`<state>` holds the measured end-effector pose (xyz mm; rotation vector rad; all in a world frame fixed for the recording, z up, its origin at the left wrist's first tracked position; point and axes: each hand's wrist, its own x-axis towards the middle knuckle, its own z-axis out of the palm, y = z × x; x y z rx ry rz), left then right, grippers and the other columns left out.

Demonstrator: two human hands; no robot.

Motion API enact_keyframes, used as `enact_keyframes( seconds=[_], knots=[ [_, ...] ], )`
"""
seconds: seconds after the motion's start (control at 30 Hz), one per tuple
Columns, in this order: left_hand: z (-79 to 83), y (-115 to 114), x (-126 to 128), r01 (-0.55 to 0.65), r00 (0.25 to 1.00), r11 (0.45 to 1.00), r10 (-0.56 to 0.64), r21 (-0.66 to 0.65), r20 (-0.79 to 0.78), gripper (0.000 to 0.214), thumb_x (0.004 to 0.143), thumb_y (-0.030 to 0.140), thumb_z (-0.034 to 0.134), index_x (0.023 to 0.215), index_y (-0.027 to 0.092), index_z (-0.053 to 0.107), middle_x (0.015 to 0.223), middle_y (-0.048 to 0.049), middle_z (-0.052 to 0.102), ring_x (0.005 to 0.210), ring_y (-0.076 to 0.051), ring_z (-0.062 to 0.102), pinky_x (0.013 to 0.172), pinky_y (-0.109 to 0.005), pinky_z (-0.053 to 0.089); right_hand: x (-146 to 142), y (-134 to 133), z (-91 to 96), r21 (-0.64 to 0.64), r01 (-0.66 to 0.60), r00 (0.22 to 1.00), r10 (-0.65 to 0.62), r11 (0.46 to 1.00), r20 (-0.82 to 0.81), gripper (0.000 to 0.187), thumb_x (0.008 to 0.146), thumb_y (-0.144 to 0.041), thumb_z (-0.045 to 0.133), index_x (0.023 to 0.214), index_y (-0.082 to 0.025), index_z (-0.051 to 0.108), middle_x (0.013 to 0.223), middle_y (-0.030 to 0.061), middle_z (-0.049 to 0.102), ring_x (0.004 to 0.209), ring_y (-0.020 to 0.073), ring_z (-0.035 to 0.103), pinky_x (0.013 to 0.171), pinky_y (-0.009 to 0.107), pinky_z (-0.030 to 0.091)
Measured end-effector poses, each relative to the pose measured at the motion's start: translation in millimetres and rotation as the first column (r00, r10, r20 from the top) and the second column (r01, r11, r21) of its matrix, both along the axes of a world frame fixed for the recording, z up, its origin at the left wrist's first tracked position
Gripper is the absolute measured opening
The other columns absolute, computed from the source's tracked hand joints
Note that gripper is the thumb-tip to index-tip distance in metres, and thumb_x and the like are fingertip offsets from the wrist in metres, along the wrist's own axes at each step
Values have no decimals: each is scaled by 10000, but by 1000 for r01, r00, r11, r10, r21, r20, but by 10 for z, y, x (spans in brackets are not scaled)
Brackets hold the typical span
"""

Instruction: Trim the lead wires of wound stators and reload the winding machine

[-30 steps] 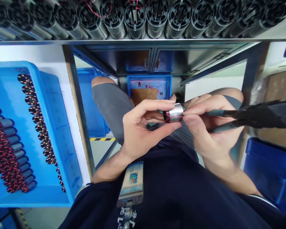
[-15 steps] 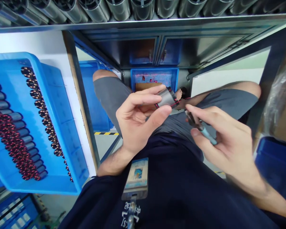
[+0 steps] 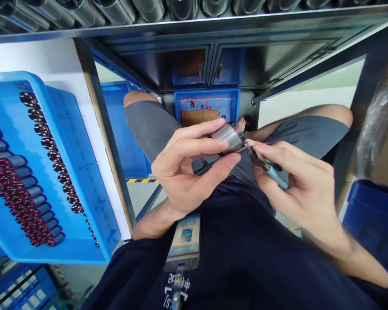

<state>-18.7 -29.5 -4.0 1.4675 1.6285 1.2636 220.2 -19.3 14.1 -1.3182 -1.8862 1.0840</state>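
My left hand (image 3: 187,168) is closed round a small silver metal cylinder (image 3: 228,137) with red wire at its ends, pinched between thumb and fingers over my lap. My right hand (image 3: 294,185) grips a small pair of cutters with light-blue handles (image 3: 271,170). The cutters' dark tip touches the red wire at the cylinder's right end.
A blue tray (image 3: 67,142) at the left holds several rows of similar wound cylinders. A smaller blue bin (image 3: 233,103) sits on the floor between my knees. A metal shelf edge (image 3: 194,23) with several steel cylinders runs overhead. Another blue bin (image 3: 371,219) stands at the right.
One second ago my right hand held large dark pliers at the cylinder. Now it holds small blue-handled cutters and has brought them back to the cylinder's right end. The cylinder tilted.
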Motion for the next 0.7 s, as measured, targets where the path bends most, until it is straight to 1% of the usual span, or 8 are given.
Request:
enact_keyframes(
  seconds=[0.07, 0.2, 0.33, 0.43, 0.5, 0.57, 0.63, 0.7],
  knots=[
    [6, -8, 4, -9, 1000, 1000, 9, -2, 26, 372, 1221, 709, 818, 1186, 338, 825, 1398, -49, 913, 1396, -314, 893, 1269, -687, 767, -8, -3, -40, 28, 16, 1000, -15, 999, -13, 729, 1046, -118, 863, 1673, -490, 865, 1165, -3, 945, 840, 260, 805, 745, 436, 685],
    [-14, 0, -21, -17, 1000, 1000, 17, 16, 6, 368, 1221, 683, 826, 1153, 322, 820, 1393, -57, 928, 1376, -314, 905, 1224, -651, 793, -54, 22, -128, 4, 44, 996, -43, 999, -73, 558, 1069, -182, 932, 1566, -435, 935, 1174, 7, 958, 862, 240, 852, 809, 400, 732],
    [-65, 21, -85, 110, 994, 984, -111, 138, 4, 116, 1136, 366, 967, 1153, 349, 853, 1426, 24, 944, 1250, -243, 940, 1106, -511, 830, -174, 73, -201, -264, 110, 943, -184, 958, -276, 440, 1054, -402, 1032, 1487, -387, 954, 858, -37, 794, 606, 146, 600, 572, 296, 565],
    [-69, 14, -107, 282, 957, 939, -289, 195, 7, 255, 1098, 208, 987, 1239, 390, 878, 1453, 100, 939, 1213, -171, 949, 1061, -394, 834, -248, 102, -239, -397, 34, 876, -219, 917, -430, 442, 1035, -553, 1055, 1419, -361, 950, 990, -6, 862, 736, 177, 747, 668, 305, 677],
    [-49, -4, -105, 282, 955, 947, -292, 155, 45, 343, 1111, 256, 998, 1384, 400, 849, 1549, 90, 905, 1373, -202, 926, 1123, -401, 837, -262, 105, -249, -416, 6, 862, -216, 909, -459, 446, 1023, -584, 1059, 1393, -364, 942, 1078, 15, 893, 844, 208, 832, 756, 333, 739],
    [-35, -23, -104, 199, 968, 979, -204, 49, 148, 607, 1057, 378, 1080, 1576, 395, 766, 1714, 30, 820, 1518, -281, 878, 1144, -431, 847, -249, 96, -249, -393, 10, 861, -208, 919, -463, 438, 1023, -577, 1060, 1395, -382, 935, 1100, 22, 896, 880, 224, 858, 802, 360, 766],
    [-52, -36, -112, 201, 937, 978, -179, -47, 299, 838, 965, 453, 1164, 1670, 362, 720, 1715, -35, 812, 1481, -321, 899, 1086, -401, 860, -220, 86, -252, -329, 32, 863, -192, 944, -468, 405, 1041, -550, 1048, 1403, -405, 938, 1073, 18, 884, 852, 226, 843, 800, 380, 766],
    [-106, -43, -126, 326, 864, 941, -259, -89, 432, 745, 984, 364, 1155, 1628, 329, 782, 1548, -40, 896, 1294, -270, 961, 1061, -347, 852, -185, 83, -265, -247, 44, 876, -156, 968, -457, 378, 1065, -541, 1022, 1415, -419, 946, 1045, 19, 863, 816, 226, 803, 769, 394, 746]
  ],
)
